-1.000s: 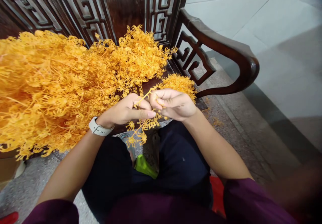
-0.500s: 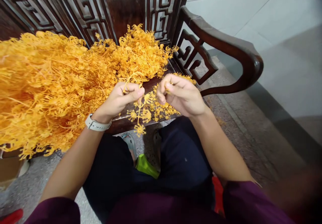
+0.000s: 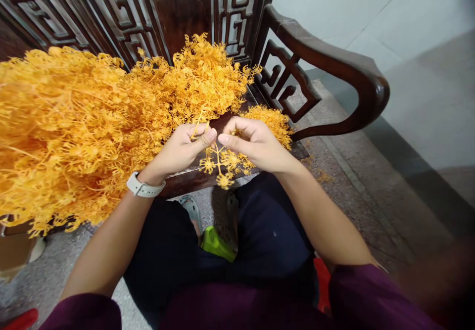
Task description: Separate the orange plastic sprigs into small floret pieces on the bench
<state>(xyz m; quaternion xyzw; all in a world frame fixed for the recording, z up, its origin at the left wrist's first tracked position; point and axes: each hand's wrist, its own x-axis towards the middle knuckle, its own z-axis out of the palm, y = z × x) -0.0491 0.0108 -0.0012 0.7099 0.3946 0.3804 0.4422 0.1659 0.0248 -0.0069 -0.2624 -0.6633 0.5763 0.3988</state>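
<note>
Together, left hand (image 3: 180,148) and right hand (image 3: 258,144) pinch one orange sprig (image 3: 221,163), fingers (image 3: 208,135) closed on it.

Dark carved wooden bench (image 3: 334,65) stands on speckled floor (image 3: 371,206) beside pale tiles (image 3: 352,8)

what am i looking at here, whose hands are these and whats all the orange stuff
There is no machine here. Every picture comes from one camera worn on a person's head, looking down at their own two bare hands, with their lap below.

The left hand, with a pale watch on its wrist, and the right hand meet fingertip to fingertip. Together they pinch a small orange sprig that hangs between them.

In front is a dark carved wooden bench. On its seat lies a big heap of orange sprigs, and a smaller pile sits just behind the right hand.
</note>
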